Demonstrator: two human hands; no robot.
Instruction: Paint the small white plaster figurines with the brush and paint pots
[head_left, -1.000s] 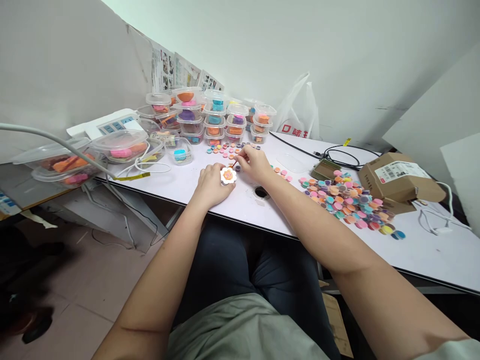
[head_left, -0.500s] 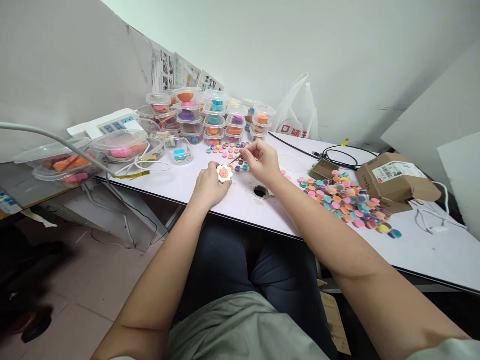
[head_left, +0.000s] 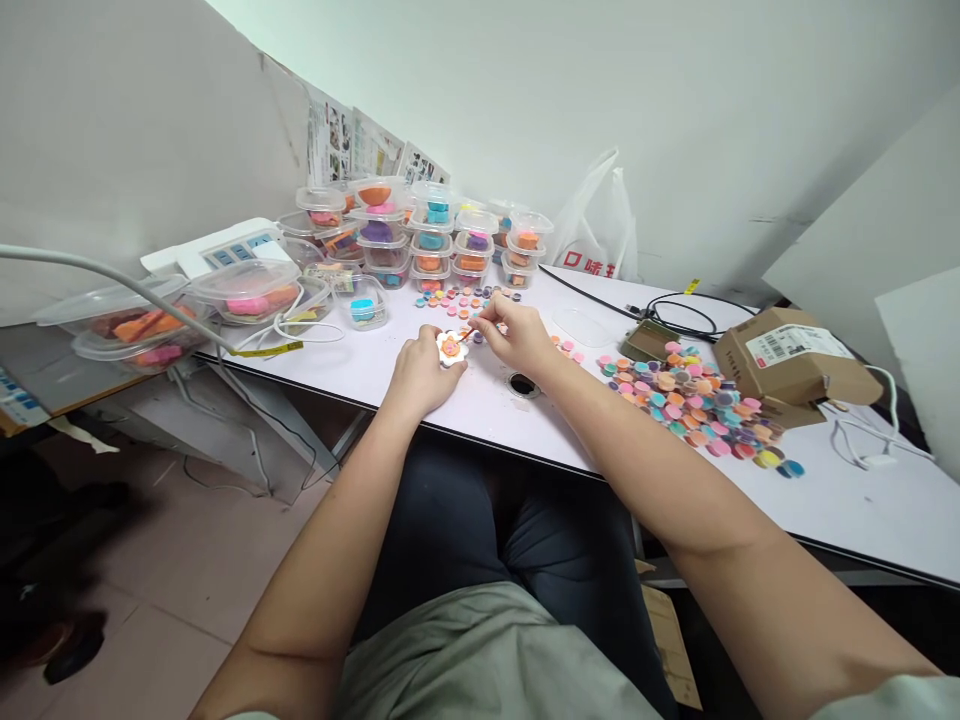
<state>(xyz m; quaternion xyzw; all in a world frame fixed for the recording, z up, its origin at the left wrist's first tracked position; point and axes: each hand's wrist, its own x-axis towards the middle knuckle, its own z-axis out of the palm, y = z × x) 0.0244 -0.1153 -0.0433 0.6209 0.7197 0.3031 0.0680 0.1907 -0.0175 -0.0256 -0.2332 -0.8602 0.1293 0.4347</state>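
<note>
My left hand [head_left: 420, 374] is closed around the edge of a white flower-shaped piece [head_left: 442, 358] with an orange and pink centre, held just above the table. In a pinch, my right hand [head_left: 519, 340] grips a thin dark red stick [head_left: 469, 333]. The stick's far end points down at the flower's centre; whether it touches cannot be made out. Behind both hands lie several small coloured discs [head_left: 465, 294] on the white table [head_left: 352, 368].
Lidded clear tubs [head_left: 431, 240] of coloured clay stand stacked at the back. To the right are a heap of coloured discs [head_left: 694, 395], a cardboard box [head_left: 780, 360] and a black cable [head_left: 675, 312]. A round hole [head_left: 523, 385] opens in the tabletop near my right wrist.
My right hand has moved slightly left and down, bringing the stick lower over the flower's centre. My left hand keeps its hold on the flower.
</note>
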